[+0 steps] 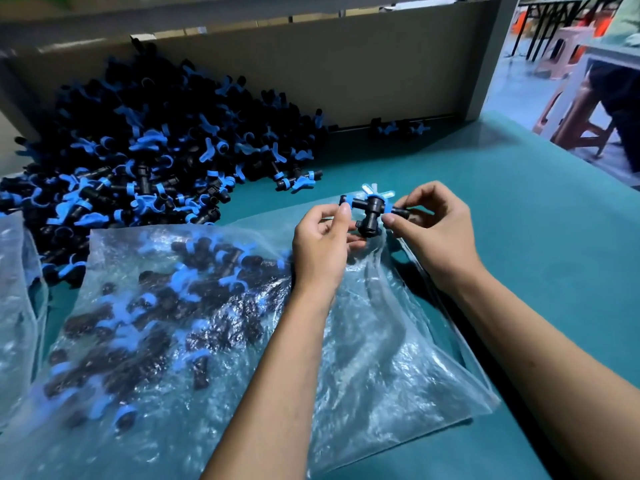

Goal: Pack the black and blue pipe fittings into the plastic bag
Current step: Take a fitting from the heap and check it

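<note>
The big clear crinkly plastic bag (381,358) lies flat on the green table (554,237), already part full of fittings on its left side. Just past it, the left hand (320,244) and right hand (433,233) each pinch an end of one black and blue T-shaped pipe fitting (371,211), held over the bag's far edge. It looks ready to go in next, so the bag's mouth must be found. Farther back sits a big pile of black and blue fittings (145,150).

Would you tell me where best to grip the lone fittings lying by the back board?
Probably by a black barrel end of the lone fittings, coming from the front: the board blocks the far side, and the thin blue wings look harder to pinch.
</note>
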A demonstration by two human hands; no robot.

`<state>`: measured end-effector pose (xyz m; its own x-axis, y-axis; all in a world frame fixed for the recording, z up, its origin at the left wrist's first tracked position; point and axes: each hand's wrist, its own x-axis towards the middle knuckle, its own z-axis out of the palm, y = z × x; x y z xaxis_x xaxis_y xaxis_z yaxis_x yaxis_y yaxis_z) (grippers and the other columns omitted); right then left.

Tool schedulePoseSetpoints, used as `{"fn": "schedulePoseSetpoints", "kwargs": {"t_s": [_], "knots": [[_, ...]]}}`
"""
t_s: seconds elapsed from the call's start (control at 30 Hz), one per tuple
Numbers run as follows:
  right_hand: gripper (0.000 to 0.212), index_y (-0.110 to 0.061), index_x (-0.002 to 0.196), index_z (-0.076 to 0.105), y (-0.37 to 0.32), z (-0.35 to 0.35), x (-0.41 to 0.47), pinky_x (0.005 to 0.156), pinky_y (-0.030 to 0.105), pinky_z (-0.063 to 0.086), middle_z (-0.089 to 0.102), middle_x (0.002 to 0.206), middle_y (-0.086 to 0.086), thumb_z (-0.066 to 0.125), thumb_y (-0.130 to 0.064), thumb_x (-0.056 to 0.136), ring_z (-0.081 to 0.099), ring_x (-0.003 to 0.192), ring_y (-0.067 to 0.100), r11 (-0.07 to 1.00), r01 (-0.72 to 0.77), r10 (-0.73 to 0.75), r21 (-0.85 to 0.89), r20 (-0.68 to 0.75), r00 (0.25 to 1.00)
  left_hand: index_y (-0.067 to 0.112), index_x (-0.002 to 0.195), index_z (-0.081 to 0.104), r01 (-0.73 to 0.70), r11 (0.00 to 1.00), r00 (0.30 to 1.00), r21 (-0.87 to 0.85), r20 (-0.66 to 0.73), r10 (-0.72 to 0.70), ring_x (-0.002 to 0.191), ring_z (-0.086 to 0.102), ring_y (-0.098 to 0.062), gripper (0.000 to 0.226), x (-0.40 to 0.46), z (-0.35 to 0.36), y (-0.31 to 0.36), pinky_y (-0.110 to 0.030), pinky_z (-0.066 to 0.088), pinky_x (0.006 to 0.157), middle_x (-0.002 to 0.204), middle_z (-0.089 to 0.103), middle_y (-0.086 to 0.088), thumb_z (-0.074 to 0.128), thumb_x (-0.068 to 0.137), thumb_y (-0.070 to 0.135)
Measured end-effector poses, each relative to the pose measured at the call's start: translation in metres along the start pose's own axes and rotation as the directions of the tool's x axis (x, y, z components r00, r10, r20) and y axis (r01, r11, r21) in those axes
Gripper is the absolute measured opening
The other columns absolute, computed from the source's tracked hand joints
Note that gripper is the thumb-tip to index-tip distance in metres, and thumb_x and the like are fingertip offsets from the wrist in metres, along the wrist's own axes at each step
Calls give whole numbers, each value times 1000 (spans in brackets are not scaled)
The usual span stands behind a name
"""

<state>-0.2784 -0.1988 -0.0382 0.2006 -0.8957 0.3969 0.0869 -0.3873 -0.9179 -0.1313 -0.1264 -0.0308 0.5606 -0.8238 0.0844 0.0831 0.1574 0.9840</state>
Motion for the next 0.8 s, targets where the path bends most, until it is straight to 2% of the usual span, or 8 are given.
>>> {"fn": "schedulePoseSetpoints", "kwargs": {"t_s": [0.07, 0.2, 0.33, 0.4, 0.47, 0.63, 0.7, 0.8], "knots": [[25, -18, 90, 66, -1, 0, 0, 73, 29, 58, 74, 93, 4, 85, -7, 77, 69, 77, 13, 1000, 2, -2, -2, 51, 999, 14, 99, 65, -5, 1000, 1000, 15, -11, 5, 58, 70, -14, 14, 1, -1, -3, -41, 60, 68, 83, 73, -4, 65, 102, 27], [20, -8, 98, 73, -1, 2, -1, 80, 33, 59, 77, 97, 12, 81, 0, 81, 73, 88, 20, 998, -61, 57, 22, 141, 988, 21, 96, 64, -29, 1000, 999, 8, -12, 29, 51, 65, -18, 7, 2, -1, -4, -28, 53, 48, 74, 72, -2, 63, 103, 25], [11, -10, 95, 74, -3, 1, -1, 71, 28, 56, 75, 89, 13, 78, -9, 84, 68, 74, 18, 990, -108, 84, 96, 223, 971, 23, 90, 66, -54, 994, 997, 95, -41, 58, 47, 61, -19, 10, 3, -3, -7, -25, 46, 42, 76, 71, -6, 65, 100, 22], [9, -8, 93, 72, -3, 1, 0, 68, 24, 54, 72, 83, 10, 78, -6, 85, 65, 69, 18, 988, -97, 68, 123, 221, 973, 28, 87, 69, -94, 987, 994, 132, -34, 100, 50, 62, -14, 11, 3, -3, -9, -25, 48, 45, 83, 73, -5, 69, 97, 23], [11, -2, 94, 70, -3, 2, 1, 66, 23, 54, 72, 80, 8, 76, -1, 85, 64, 66, 16, 985, -103, 73, 142, 204, 976, 31, 84, 72, -140, 977, 989, 159, -15, 145, 57, 65, -9, 13, 4, -4, -9, -28, 53, 52, 80, 74, 6, 71, 93, 22], [14, -3, 95, 70, -2, 4, 0, 69, 27, 56, 72, 82, 11, 78, -2, 84, 65, 71, 20, 986, -123, 97, 114, 215, 972, 26, 88, 78, -137, 978, 990, 158, -8, 140, 86, 75, -16, 12, 5, -5, -10, -39, 62, 85, 87, 79, 5, 78, 87, 14], [11, -3, 93, 71, -2, 5, 1, 67, 25, 56, 73, 79, 8, 77, 0, 85, 66, 67, 17, 982, -135, 110, 130, 183, 977, 22, 91, 76, -100, 987, 994, 124, -38, 105, 84, 75, -17, 12, 6, -4, -9, -38, 62, 85, 87, 78, 1, 77, 89, 11], [12, -14, 83, 76, -2, 3, 5, 66, 21, 52, 70, 72, 2, 76, -2, 86, 60, 63, 13, 952, -213, 205, 220, 59, 977, 14, 98, 70, -20, 1000, 993, -19, -117, 17, 78, 70, -14, 10, 7, -4, -5, -28, 57, 78, 87, 73, -4, 74, 93, 6]]}}
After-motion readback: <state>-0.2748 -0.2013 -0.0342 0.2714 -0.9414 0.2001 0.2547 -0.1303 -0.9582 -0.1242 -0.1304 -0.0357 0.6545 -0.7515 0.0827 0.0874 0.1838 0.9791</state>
